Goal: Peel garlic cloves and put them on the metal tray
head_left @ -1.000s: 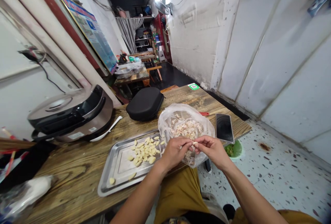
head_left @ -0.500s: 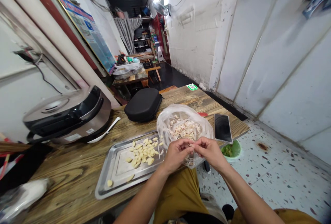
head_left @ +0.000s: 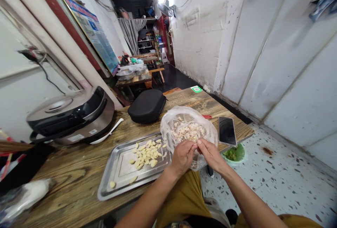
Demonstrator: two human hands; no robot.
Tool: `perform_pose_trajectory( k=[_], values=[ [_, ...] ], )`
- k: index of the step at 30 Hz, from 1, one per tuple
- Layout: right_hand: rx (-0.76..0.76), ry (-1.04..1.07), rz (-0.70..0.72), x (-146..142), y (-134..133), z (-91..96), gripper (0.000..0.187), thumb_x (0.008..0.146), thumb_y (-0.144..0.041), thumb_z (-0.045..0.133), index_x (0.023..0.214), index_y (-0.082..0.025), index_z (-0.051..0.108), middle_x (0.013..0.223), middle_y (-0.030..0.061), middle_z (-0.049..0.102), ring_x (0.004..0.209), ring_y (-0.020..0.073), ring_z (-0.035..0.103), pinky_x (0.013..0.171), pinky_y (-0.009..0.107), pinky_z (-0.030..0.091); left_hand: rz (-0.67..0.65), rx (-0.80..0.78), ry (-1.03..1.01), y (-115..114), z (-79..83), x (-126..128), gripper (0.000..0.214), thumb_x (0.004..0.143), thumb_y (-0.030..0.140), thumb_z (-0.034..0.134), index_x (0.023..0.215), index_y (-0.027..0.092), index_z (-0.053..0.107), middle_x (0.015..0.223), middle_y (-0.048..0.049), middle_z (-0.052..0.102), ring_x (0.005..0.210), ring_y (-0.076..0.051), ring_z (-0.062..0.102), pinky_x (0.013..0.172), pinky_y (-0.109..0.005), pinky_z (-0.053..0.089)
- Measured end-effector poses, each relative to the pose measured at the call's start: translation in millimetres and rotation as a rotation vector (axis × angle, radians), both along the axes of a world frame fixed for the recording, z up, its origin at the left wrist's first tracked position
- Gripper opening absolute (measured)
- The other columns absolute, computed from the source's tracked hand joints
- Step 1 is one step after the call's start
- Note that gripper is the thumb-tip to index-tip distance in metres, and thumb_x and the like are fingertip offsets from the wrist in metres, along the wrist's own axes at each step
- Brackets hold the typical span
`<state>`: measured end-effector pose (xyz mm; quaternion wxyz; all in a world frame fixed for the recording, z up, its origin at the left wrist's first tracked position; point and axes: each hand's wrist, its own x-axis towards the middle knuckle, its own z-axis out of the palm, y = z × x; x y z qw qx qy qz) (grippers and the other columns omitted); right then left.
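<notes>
My left hand point(head_left: 183, 155) and my right hand point(head_left: 210, 152) meet fingertip to fingertip over the near edge of a clear plastic bag point(head_left: 168, 120). Both are closed in a pinch on a small garlic clove, mostly hidden by the fingers. Inside the opened bag lies a heap of pale pinkish garlic cloves and skins point(head_left: 190, 129). To the left of my hands, a metal tray point(head_left: 116, 166) holds many peeled garlic cloves point(head_left: 147, 154), most of them grouped at its right half, with a single one near the front left corner.
A phone point(head_left: 227, 131) lies right of the bag, a red handle point(head_left: 207, 116) behind it. A black case point(head_left: 146, 106), a white spoon point(head_left: 107, 132) and a rice cooker point(head_left: 76, 115) stand farther back. Below the table's right edge is a green bowl point(head_left: 235, 154) with green scraps.
My fingers have shifted their pinch: the left hand has rolled inward and its fingers are curled more tightly, with the right thumb pressed against it. The camera view has moved slightly.
</notes>
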<state>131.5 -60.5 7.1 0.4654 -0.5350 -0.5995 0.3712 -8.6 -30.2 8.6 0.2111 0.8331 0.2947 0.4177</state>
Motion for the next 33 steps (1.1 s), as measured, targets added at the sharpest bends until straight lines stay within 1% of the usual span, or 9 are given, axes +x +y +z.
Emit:
perform_pose_trajectory(
  k=[4, 9, 12, 15, 19, 25, 28, 31, 33],
  values=[
    [-0.072, 0.206, 0.015, -8.5, -0.2, 1.2, 0.043, 0.082, -0.059, 0.041, 0.063, -0.021, 0.037, 0.057, -0.0048, 0.033, 0.051, 0.01, 0.032, 0.046, 0.022, 0.028, -0.023, -0.107, 0.0, 1.3, 5.4, -0.9, 0.033, 0.092, 0.026, 0.036, 0.064, 0.016, 0.05, 0.06, 0.0, 0.049, 0.058, -0.012, 0.046, 0.058, -0.024, 0.037],
    [-0.446, 0.537, 0.054, -19.6, -5.1, 10.3, 0.047, 0.079, -0.065, 0.038, 0.062, -0.024, 0.024, 0.047, -0.0107, 0.015, 0.04, 0.0068, 0.007, 0.036, 0.021, 0.009, -0.209, 0.103, 0.075, 11.7, 12.3, -7.4, 0.029, 0.091, 0.023, 0.035, 0.067, 0.016, 0.05, 0.063, -0.0022, 0.048, 0.066, -0.015, 0.044, 0.066, -0.028, 0.037],
    [-0.218, 0.324, -0.08, -17.5, -4.4, 14.6, 0.047, 0.08, -0.063, 0.04, 0.058, -0.022, 0.03, 0.047, -0.0076, 0.026, 0.041, 0.0081, 0.02, 0.039, 0.022, 0.019, -0.207, 0.094, 0.059, 14.5, 14.5, -6.3, 0.03, 0.091, 0.024, 0.035, 0.066, 0.017, 0.048, 0.062, -0.0017, 0.047, 0.065, -0.014, 0.042, 0.066, -0.028, 0.036],
    [0.064, 0.059, -0.238, -11.7, -2.1, 14.9, 0.045, 0.085, -0.058, 0.037, 0.059, -0.021, 0.037, 0.052, -0.0035, 0.035, 0.05, 0.0114, 0.034, 0.047, 0.024, 0.027, -0.09, -0.054, -0.022, 11.5, 16.1, 0.1, 0.035, 0.092, 0.029, 0.034, 0.061, 0.017, 0.044, 0.058, 0.0005, 0.042, 0.059, -0.013, 0.041, 0.06, -0.026, 0.034],
    [0.092, -0.019, -0.213, -4.3, -3.9, 19.1, 0.04, 0.091, -0.05, 0.028, 0.065, -0.021, 0.04, 0.056, -0.0027, 0.039, 0.054, 0.0136, 0.038, 0.052, 0.025, 0.03, -0.066, -0.232, -0.069, 8.7, 19.2, 5.6, 0.039, 0.092, 0.035, 0.034, 0.059, 0.017, 0.044, 0.056, 0.0018, 0.044, 0.056, -0.011, 0.043, 0.057, -0.024, 0.033],
    [0.251, -0.248, -0.159, -7.5, -7.4, 20.8, 0.035, 0.09, -0.043, 0.034, 0.064, -0.021, 0.042, 0.059, -0.0013, 0.041, 0.057, 0.0139, 0.041, 0.057, 0.026, 0.032, -0.072, -0.229, -0.069, 5.8, 20.0, 5.2, 0.039, 0.092, 0.033, 0.033, 0.057, 0.018, 0.041, 0.055, 0.0023, 0.042, 0.054, -0.011, 0.042, 0.056, -0.024, 0.033],
    [0.077, -0.02, -0.18, -12.7, -6.0, 16.1, 0.04, 0.087, -0.052, 0.033, 0.062, -0.022, 0.038, 0.052, -0.0034, 0.035, 0.048, 0.0117, 0.034, 0.047, 0.025, 0.028, -0.098, -0.045, -0.003, 6.1, 16.2, 3.5, 0.035, 0.092, 0.026, 0.033, 0.059, 0.018, 0.04, 0.057, 0.001, 0.041, 0.058, -0.013, 0.04, 0.06, -0.027, 0.034],
    [-0.312, 0.285, -0.023, -14.4, -4.7, 15.8, 0.046, 0.082, -0.063, 0.033, 0.061, -0.023, 0.03, 0.046, -0.008, 0.023, 0.038, 0.0079, 0.017, 0.037, 0.022, 0.017, -0.16, 0.166, 0.092, 12.5, 12.6, -1.4, 0.03, 0.09, 0.022, 0.033, 0.062, 0.018, 0.043, 0.061, -0.0015, 0.044, 0.063, -0.015, 0.04, 0.065, -0.03, 0.035],
    [-0.418, 0.315, 0.056, -13.9, -4.1, 17.3, 0.048, 0.081, -0.066, 0.03, 0.059, -0.024, 0.026, 0.045, -0.0092, 0.019, 0.037, 0.007, 0.012, 0.035, 0.022, 0.014, -0.205, 0.199, 0.128, 16.6, 12.1, -4.0, 0.028, 0.089, 0.021, 0.033, 0.063, 0.018, 0.045, 0.061, -0.002, 0.045, 0.064, -0.016, 0.041, 0.067, -0.031, 0.035]
  ],
)
